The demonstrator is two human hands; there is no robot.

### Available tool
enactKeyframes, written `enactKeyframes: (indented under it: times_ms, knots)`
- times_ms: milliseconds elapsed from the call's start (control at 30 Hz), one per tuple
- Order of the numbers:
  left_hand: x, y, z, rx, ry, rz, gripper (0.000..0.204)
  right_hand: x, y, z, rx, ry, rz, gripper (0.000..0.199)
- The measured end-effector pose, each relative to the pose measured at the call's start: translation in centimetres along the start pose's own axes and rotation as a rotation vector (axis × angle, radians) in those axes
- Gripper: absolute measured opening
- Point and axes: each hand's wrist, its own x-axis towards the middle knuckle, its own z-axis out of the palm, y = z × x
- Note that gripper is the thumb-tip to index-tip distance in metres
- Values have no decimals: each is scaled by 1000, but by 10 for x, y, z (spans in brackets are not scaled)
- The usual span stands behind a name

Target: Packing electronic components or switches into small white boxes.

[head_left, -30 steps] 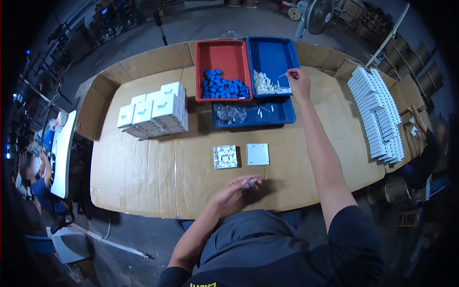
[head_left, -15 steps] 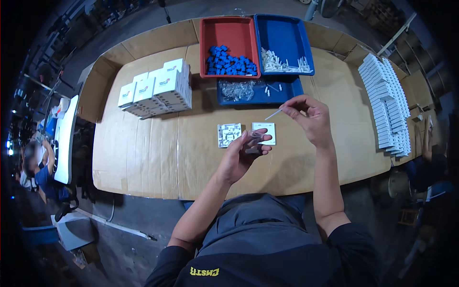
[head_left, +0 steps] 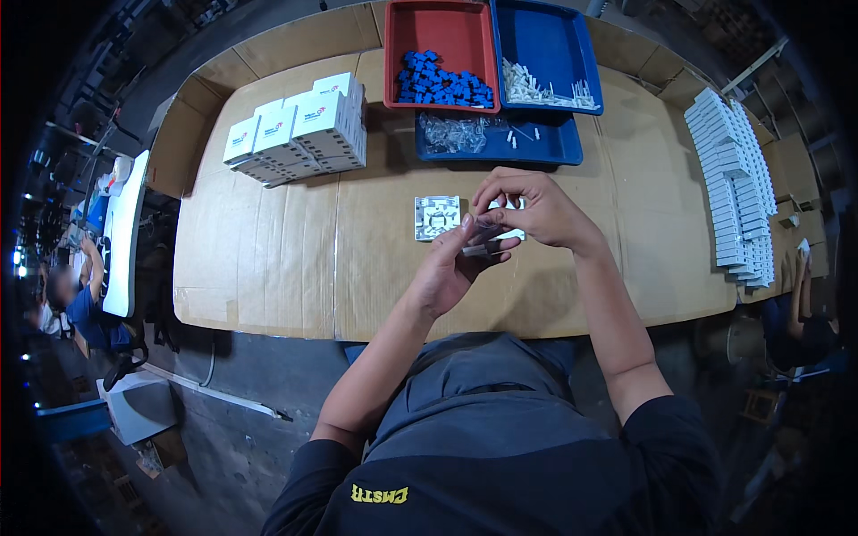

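Note:
My left hand [head_left: 444,272] is closed around a small clear plastic bag [head_left: 485,234], palm up over the near middle of the table. A small white piece shows at the bag beside my fingers. From the right, my right hand [head_left: 543,212] meets the bag's upper end with thumb and fingers pinched together; its fingertips hide what is between them. Just beyond my left fingertips lies an open white square housing [head_left: 436,217] with grey parts inside. A second white square part [head_left: 516,207] lies behind my right hand, mostly covered.
A red tray [head_left: 442,27] holds blue plastic pieces. Beside it, a blue tray [head_left: 547,27] holds white plugs; a lower blue tray [head_left: 559,147] holds clear bags. White boxes [head_left: 299,129] stack at left, white housings [head_left: 728,183] at right. Cardboard walls [head_left: 299,40] edge the table. People work at both sides.
My right hand has come down and left to the bag in my left hand. The thin white stick it pinched before is no longer visible. The view has tilted slightly.

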Motion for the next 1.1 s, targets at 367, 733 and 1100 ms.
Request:
enactKeyframes:
  times_ms: [367, 733, 1100]
  knots:
    - [3, -5, -14, 45, 36, 41, 51, -1, -23, -3, 42, -224, 273, 16]
    - [-6, -2, -6, 663, 107, 128, 34, -9, -5, -16, -115, -255, 175, 16]
    - [-12, -1, -5, 759, 181, 203, 27, -24, -5, 3, 124, 5, 138, 19]
